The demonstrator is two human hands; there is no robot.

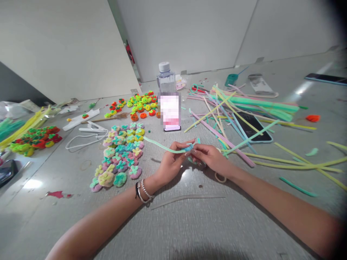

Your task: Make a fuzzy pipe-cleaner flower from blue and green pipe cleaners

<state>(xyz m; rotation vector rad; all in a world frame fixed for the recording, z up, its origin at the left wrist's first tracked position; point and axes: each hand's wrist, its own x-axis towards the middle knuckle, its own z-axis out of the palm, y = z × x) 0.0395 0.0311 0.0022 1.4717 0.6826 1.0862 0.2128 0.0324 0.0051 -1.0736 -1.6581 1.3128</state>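
Observation:
Both hands meet above the middle of the table, fingers pinched around a small blue coil of pipe cleaner [187,148]. My left hand [173,159] is closed on the coil and on a mint green pipe cleaner [159,145], whose free end sticks out to the left. From the other side, my right hand [208,154] pinches at the same coil; its fingertips touch those of the left. Exactly how the green strand joins the blue coil is hidden by the fingers. Left of my hands lie rows of pastel fuzzy flowers [120,151].
A lit phone [170,112] stands upright before a clear bottle [166,77]. Loose pipe cleaners [257,104] spread over the right, partly across a dark phone [251,126]. Red and yellow fuzzy pieces [141,103] lie behind the flowers. A grey strip [187,197] lies near me.

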